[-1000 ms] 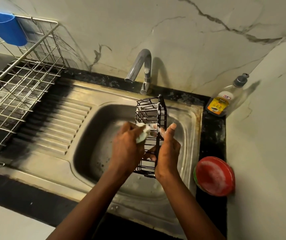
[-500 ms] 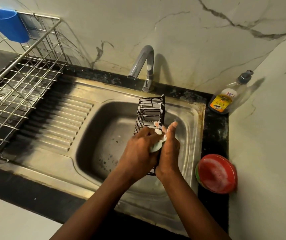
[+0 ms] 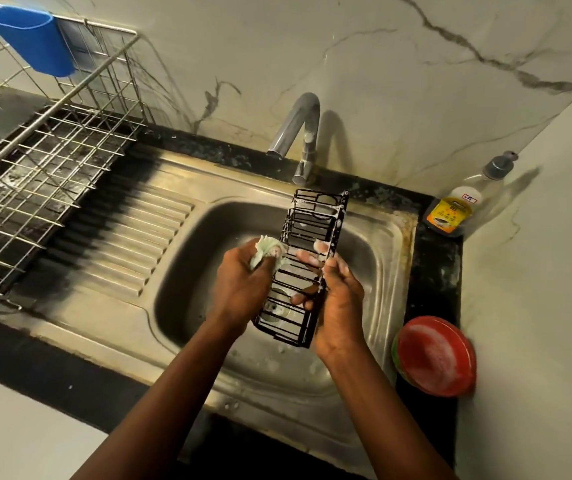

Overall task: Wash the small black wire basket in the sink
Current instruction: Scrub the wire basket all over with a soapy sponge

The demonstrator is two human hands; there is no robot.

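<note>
At the far left of the surface stands a silver wire dish rack point(image 3: 35, 161), with a blue plastic cup point(image 3: 31, 39) hung on its top rail. Next comes the stainless steel sink point(image 3: 187, 271), its ribbed drainboard to the left and a curved chrome tap point(image 3: 298, 133) behind the basin. Over the basin, the left grip point(image 3: 243, 285) is clenched round a pale green soapy scrubbing pad point(image 3: 267, 252), pressed against the left side of the small black wire basket point(image 3: 336, 223). The basket is held lengthwise above the basin, with foam flecks on its wires. The right grip point(image 3: 340, 299) grasps the basket's right rail, fingers through the bars. At right, a clear soap bottle with a yellow label point(image 3: 457, 209) stands in the corner, and a round red sudsy dish point(image 3: 437, 355) sits nearer.
</note>
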